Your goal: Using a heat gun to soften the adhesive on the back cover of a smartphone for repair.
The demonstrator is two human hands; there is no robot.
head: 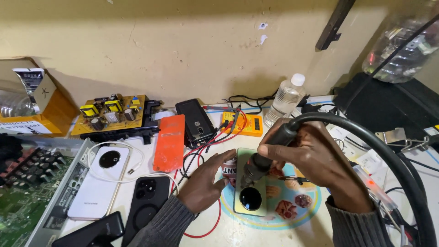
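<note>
My right hand (315,160) grips a black hot-air nozzle handle (256,168) with a thick black hose (388,151) curving off to the right. Its tip points down at a pale green phone (249,192) lying face down with a round black camera. My left hand (206,183) rests on the table at the phone's left edge, its fingers touching a small red and white tube (228,171) beside the phone.
A white phone (98,183), a black phone (146,201), an orange phone cover (170,142), another black phone (196,121), a yellow multimeter (244,123) with red and black leads, a circuit board (109,114), a plastic bottle (286,98) and an open metal chassis (32,192) crowd the table.
</note>
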